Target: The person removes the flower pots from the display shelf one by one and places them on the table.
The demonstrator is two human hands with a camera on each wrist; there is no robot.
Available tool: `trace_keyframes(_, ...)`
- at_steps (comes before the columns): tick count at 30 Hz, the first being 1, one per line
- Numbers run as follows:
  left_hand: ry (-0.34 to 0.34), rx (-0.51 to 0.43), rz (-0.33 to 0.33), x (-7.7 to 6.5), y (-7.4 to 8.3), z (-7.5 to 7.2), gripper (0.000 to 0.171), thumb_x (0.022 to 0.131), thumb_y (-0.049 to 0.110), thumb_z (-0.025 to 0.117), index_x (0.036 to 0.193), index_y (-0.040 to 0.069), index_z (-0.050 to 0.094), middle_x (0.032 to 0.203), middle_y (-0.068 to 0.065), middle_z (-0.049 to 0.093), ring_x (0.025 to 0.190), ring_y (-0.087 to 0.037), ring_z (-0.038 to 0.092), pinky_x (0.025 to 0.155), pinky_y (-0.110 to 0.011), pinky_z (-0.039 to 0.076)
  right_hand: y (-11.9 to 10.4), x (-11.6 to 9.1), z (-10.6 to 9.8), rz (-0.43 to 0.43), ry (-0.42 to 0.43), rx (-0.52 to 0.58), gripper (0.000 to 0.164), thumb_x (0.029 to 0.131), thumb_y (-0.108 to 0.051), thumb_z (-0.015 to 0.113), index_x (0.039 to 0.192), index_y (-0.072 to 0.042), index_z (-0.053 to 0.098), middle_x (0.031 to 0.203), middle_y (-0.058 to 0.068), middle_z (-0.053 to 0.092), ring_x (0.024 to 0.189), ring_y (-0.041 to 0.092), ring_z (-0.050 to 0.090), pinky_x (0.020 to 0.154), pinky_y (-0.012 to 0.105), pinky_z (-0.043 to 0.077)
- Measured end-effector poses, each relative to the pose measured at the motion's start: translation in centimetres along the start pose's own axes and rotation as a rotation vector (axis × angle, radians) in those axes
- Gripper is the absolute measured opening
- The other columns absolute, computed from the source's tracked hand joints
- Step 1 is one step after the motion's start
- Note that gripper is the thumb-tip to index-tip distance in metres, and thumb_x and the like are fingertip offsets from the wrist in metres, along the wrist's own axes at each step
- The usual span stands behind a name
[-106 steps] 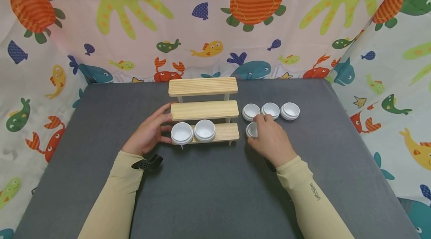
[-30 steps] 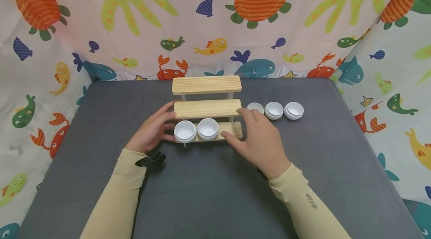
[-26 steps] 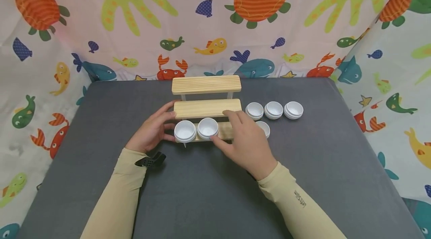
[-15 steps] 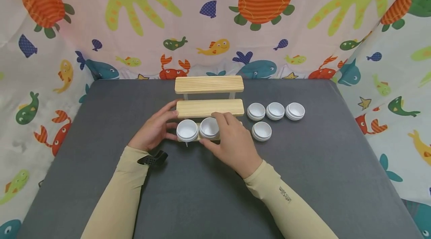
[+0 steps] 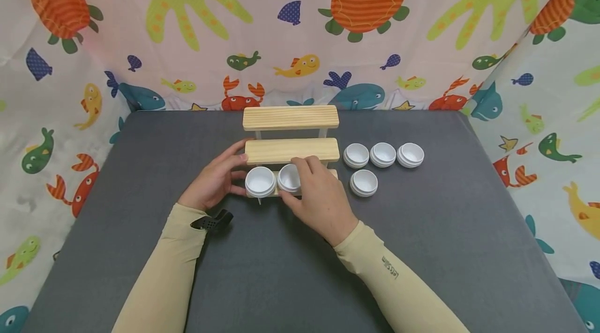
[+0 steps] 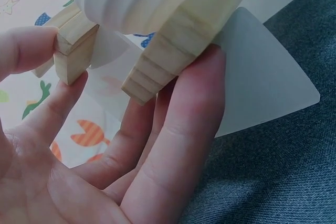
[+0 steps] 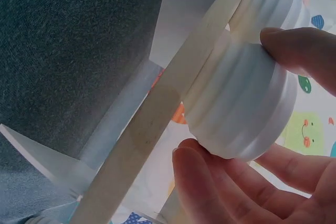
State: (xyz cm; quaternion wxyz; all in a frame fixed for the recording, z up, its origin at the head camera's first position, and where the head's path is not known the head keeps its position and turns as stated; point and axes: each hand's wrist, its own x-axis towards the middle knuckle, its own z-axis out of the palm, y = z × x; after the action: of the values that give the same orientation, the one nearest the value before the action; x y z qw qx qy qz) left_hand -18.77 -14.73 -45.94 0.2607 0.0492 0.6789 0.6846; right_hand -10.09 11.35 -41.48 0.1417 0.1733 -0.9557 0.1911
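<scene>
A three-tier wooden display stand [image 5: 291, 150] stands near the table's middle. At its left end, my left hand [image 5: 211, 182] pinches the middle shelf between thumb and finger, while other fingers touch the bottom shelf [image 6: 173, 51] from beneath. Two small white bowls sit side by side on the bottom shelf. My right hand [image 5: 323, 200] grips the right-hand bowl [image 5: 288, 179] by its sides; the right wrist view shows its ribbed wall [image 7: 236, 100] between thumb and fingers. The left-hand bowl [image 5: 260, 181] sits beside it, close to my left hand. My right hand hides part of the bottom shelf.
Right of the stand, a row of three white bowls [image 5: 383, 155] rests on the grey table [image 5: 290, 270]. Another white bowl [image 5: 363, 183] sits in front of that row. A sea-animal patterned curtain [image 5: 187, 72] hangs behind and at the sides.
My right hand has left the front bowl on the table and moved left to the right-hand bowl on the bottom shelf, which it now grips. My left hand stays on the stand.
</scene>
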Motion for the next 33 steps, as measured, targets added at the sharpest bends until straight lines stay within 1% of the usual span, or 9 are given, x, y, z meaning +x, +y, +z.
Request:
trace_keyframes(7,-0.004,0.004,-0.006,0.1,-0.1,0.0,0.064,0.111,0.044,0.054,0.17,0.04,0.029,0.163,-0.013,0.046,0.132,-0.04,0.06,0.083,-0.05,0.065,0.5,-0.4,-0.4,0.0,0.012,0.019,0.056,0.091,-0.035,0.086,0.134,-0.009,0.065,0.118,0.01,0.066,0.089,0.024,0.068,0.074,0.042,0.061)
trace_keyframes(13,-0.014,-0.002,0.001,0.1,-0.2,-0.2,0.063,0.112,0.044,0.052,0.17,0.04,0.029,0.164,-0.013,0.044,0.129,-0.036,0.062,0.083,-0.051,0.064,1.4,-1.0,-1.1,-0.004,0.046,0.049,0.055,0.09,-0.033,0.087,0.134,-0.008,0.066,0.116,0.01,0.065,0.088,0.023,0.067,0.075,0.039,0.06)
trace_keyframes(16,-0.021,-0.005,0.002,0.1,-0.2,-0.2,0.063,0.112,0.043,0.052,0.17,0.039,0.028,0.164,-0.013,0.044,0.128,-0.035,0.063,0.083,-0.051,0.065,2.0,-1.3,-1.6,0.004,0.051,0.044,0.055,0.09,-0.033,0.086,0.135,-0.008,0.066,0.117,0.011,0.066,0.089,0.024,0.068,0.075,0.039,0.061)
trace_keyframes(22,-0.02,0.002,0.002,0.1,-0.2,-0.2,0.065,0.112,0.045,0.052,0.171,0.039,0.026,0.163,-0.014,0.045,0.13,-0.036,0.062,0.084,-0.051,0.064,3.4,-2.2,-2.6,0.043,0.057,0.027,0.058,0.089,-0.036,0.087,0.135,-0.008,0.067,0.122,0.012,0.066,0.091,0.026,0.071,0.075,0.042,0.063)
trace_keyframes(28,-0.02,0.0,0.001,0.1,-0.2,-0.2,0.066,0.112,0.045,0.053,0.171,0.039,0.025,0.16,-0.016,0.045,0.133,-0.038,0.059,0.084,-0.05,0.064,5.0,-3.1,-3.4,0.07,0.069,0.006,0.059,0.088,-0.035,0.088,0.136,-0.007,0.067,0.122,0.013,0.066,0.091,0.029,0.072,0.075,0.047,0.063)
trace_keyframes(33,-0.024,-0.008,0.004,0.0,-0.2,-0.1,0.065,0.112,0.044,0.053,0.171,0.039,0.027,0.159,-0.016,0.045,0.131,-0.037,0.059,0.083,-0.05,0.065,6.8,-3.7,-4.2,0.105,0.106,-0.002,0.059,0.087,-0.033,0.088,0.135,-0.006,0.066,0.121,0.014,0.066,0.094,0.031,0.071,0.077,0.05,0.063)
